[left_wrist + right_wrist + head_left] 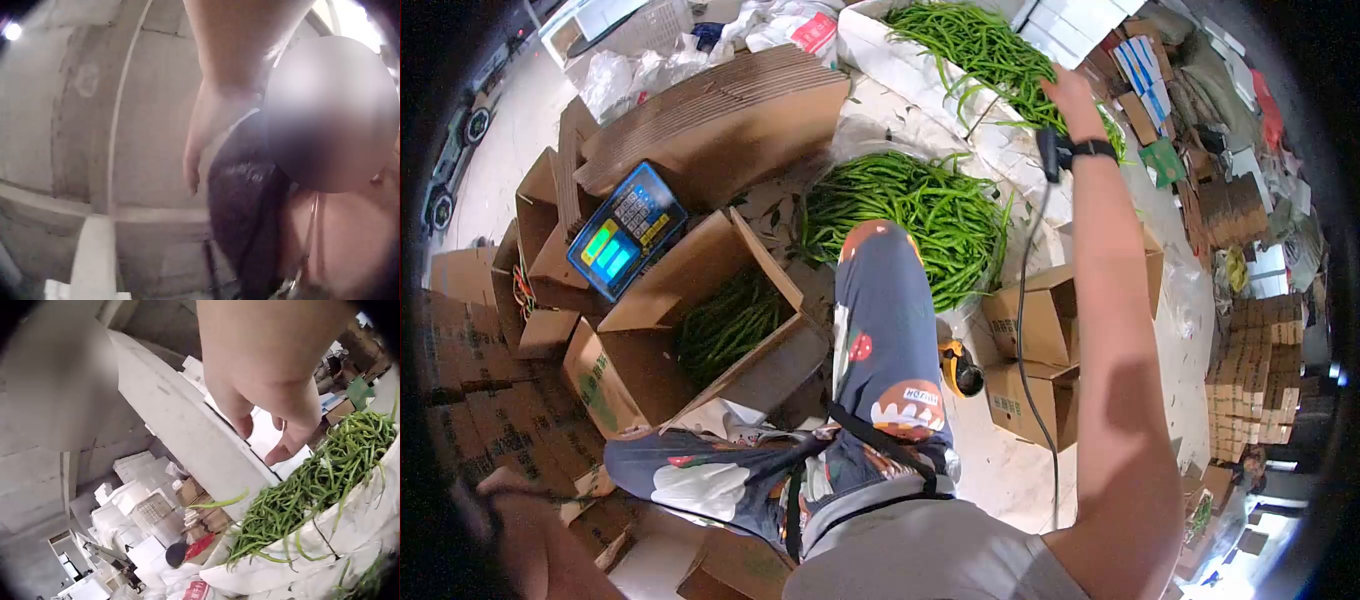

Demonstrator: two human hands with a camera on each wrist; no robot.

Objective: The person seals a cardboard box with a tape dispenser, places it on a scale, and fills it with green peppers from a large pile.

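Long green peppers [970,45] [312,487] fill a white foam box [890,50] [356,522] at the top of the head view. Over the far side of that heap is my right hand [1074,100] [272,412], fingers apart and loosely bent, holding nothing visible. One pepper [222,502] shows apart from the heap in the right wrist view. My left hand [503,490] [215,122] is at the lower left, away from the peppers; its visible fingers hang loosely. Another pepper pile [910,215] lies on the floor before my raised knee.
An open carton [615,375] with peppers inside stands left of my knee, beside a lit scale display [628,230]. Flattened cardboard [720,110] leans behind. A yellow-black object [960,368], small cartons [1030,325] and a hanging cable [1022,340] are at right.
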